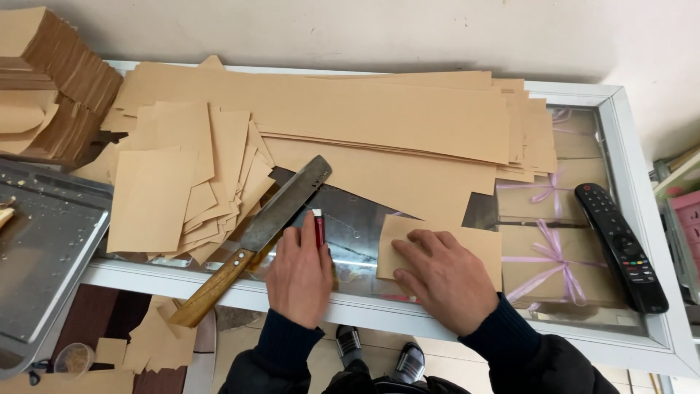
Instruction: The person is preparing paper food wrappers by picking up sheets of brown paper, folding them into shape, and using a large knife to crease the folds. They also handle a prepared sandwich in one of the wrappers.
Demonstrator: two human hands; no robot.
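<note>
My left hand [299, 273] lies on the glass counter top [350, 219] and touches a small red and white lighter-like object [319, 226] under its fingers. My right hand [443, 277] presses flat on a rectangular piece of brown kraft paper [477, 244]. A large cleaver [281, 208] with a wooden handle [211, 292] rests diagonally just left of my left hand, its blade pointing up and right.
Long kraft paper strips [379, 117] cover the counter's back; cut rectangles [175, 182] pile at the left. A black remote control [620, 244] lies at the right. A metal tray [44, 255] stands left. Ribbon-tied packages [554, 255] show under the glass. Paper scraps [157, 343] lie below.
</note>
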